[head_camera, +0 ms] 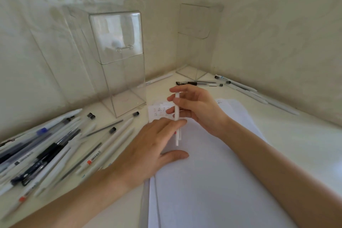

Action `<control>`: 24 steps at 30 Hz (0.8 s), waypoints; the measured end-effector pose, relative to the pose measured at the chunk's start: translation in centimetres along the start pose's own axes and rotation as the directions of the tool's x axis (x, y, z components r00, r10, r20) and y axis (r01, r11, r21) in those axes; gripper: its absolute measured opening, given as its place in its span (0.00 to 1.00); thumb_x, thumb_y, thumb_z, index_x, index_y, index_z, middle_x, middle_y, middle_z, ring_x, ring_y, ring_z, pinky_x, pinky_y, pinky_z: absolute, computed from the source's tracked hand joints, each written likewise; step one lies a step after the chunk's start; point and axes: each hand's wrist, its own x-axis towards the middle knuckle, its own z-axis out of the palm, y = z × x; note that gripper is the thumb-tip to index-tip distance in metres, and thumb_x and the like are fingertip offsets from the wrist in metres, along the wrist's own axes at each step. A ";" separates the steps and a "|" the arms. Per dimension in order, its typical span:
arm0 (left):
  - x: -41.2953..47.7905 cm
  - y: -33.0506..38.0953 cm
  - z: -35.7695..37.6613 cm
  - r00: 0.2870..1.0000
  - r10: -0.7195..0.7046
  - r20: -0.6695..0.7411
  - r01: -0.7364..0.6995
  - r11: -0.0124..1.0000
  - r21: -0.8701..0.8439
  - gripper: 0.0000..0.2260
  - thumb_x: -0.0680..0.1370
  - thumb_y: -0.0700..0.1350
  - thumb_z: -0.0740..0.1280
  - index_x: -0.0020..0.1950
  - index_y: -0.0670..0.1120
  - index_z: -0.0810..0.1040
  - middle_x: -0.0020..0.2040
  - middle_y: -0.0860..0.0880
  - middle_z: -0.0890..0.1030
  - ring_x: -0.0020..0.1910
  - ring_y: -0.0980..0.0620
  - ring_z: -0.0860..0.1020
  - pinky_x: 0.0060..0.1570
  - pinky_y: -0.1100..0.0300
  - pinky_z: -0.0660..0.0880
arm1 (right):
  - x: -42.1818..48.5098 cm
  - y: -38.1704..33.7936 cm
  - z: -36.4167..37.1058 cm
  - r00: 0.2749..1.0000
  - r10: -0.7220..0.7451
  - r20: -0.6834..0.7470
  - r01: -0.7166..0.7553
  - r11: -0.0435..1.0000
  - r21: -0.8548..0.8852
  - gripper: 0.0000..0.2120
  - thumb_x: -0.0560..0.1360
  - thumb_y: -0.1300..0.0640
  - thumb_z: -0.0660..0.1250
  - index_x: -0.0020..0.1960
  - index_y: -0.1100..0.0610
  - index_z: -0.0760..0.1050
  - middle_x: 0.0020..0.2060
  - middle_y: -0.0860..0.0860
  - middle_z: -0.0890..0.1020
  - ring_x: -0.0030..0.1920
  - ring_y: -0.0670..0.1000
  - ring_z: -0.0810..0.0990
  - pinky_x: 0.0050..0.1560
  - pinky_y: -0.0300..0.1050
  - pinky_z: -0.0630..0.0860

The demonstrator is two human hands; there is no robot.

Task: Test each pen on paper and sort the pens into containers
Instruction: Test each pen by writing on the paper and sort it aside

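The right hand (199, 111) has its grip closed round a white pen (177, 109), held upright above the paper (212, 172), likely readying a test stroke. The left hand (148, 146) lies flat, grip open, apparently steadying the sheet.

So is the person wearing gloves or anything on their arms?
No. Both the left hand and the right hand are bare: no gloves, rings or watch. The left forearm and right forearm are bare too, no sleeves in view.
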 end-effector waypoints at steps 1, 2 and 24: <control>0.0 -0.1 0.0 1.000 0.007 -0.023 -0.007 1.000 0.003 0.24 0.72 0.63 0.60 0.65 0.54 0.68 0.57 0.55 0.74 0.55 0.61 0.69 0.55 0.69 0.63 | -0.1 0.0 0.3 1.000 0.003 0.014 -0.003 1.000 -0.003 0.10 0.76 0.68 0.64 0.56 0.61 0.75 0.46 0.58 0.79 0.40 0.57 0.84 0.42 0.44 0.80; -0.1 -0.3 0.1 0.999 0.003 -0.051 -0.003 1.000 -0.012 0.22 0.72 0.62 0.61 0.63 0.53 0.71 0.56 0.54 0.76 0.55 0.60 0.70 0.55 0.68 0.64 | -0.1 0.0 0.5 1.000 0.004 0.024 -0.004 1.000 -0.005 0.09 0.76 0.67 0.64 0.55 0.61 0.75 0.46 0.58 0.79 0.40 0.57 0.84 0.42 0.45 0.80; -9.0 -0.8 -5.8 0.950 -0.266 -0.162 0.298 0.929 0.221 0.14 0.75 0.50 0.58 0.55 0.48 0.78 0.49 0.53 0.74 0.48 0.54 0.74 0.49 0.57 0.70 | -0.2 1.7 1.0 0.963 -0.264 0.054 0.219 0.650 -0.728 0.19 0.79 0.63 0.57 0.67 0.50 0.72 0.52 0.49 0.81 0.52 0.49 0.78 0.56 0.42 0.73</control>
